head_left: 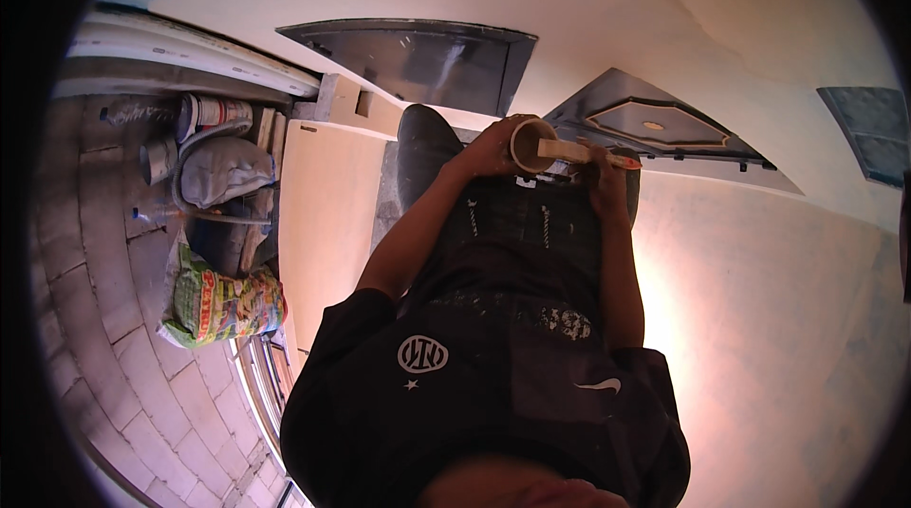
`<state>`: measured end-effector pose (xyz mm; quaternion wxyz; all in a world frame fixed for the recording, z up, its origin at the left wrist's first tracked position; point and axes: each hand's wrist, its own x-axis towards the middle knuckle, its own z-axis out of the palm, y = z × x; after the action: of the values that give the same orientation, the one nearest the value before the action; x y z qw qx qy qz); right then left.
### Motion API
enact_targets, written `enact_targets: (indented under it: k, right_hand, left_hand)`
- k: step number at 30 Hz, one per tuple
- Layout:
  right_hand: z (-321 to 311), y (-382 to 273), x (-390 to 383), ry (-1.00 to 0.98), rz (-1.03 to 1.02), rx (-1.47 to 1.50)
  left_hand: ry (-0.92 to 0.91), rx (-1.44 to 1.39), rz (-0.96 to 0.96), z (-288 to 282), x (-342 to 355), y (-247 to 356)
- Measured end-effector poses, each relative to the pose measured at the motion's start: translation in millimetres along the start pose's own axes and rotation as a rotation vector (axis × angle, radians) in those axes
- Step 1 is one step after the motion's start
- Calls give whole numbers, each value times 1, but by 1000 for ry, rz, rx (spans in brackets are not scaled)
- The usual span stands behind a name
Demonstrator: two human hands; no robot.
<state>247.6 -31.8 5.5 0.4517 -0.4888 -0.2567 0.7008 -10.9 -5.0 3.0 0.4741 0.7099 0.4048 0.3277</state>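
In front of my waist, my left hand point(490, 146) is closed around a round, light-coloured tub point(520, 155), which is tilted so that its mouth faces right. My right hand point(606, 176) grips a paintbrush point(569, 151) with a wide, pale head and a reddish handle end sticking out past the fingers. The brush's tip reaches over the tub's rim into its mouth. What lies inside the tub is too dark to make out.
A pale wall ahead holds a dark metal panel point(427, 62) and a recess with a light-edged frame point(655, 124). Left of me stands a wooden board point(327, 200). Beyond it, a green printed sack point(223, 299), a grey bag point(228, 171) and wood pieces lie on the tiled floor point(123, 309).
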Motion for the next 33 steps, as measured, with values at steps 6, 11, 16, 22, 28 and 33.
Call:
enact_targets:
  k: [6, 11, 16, 22, 28, 33]
  right_hand:
    - [2, 0, -2, -1, -33, -86]
    - [0, 1, -1, 30, -65, -114]
    - [4, -1, -1, 95, -69, -152]
    - [17, -10, -8, 184, -61, -199]
    - [13, -9, -5, 194, -41, -203]
    - [13, -10, -5, 183, -25, -248]
  left_hand:
    - [-21, -16, -17, 1, 0, -4]
    - [-20, 7, -5, 2, 0, -7]
    - [-27, 7, -17, 2, -1, -4]
    - [-32, -2, -26, 3, 0, -4]
    - [-65, 17, -37, 1, 0, -3]
    - [-54, 29, -44, 2, 1, 0]
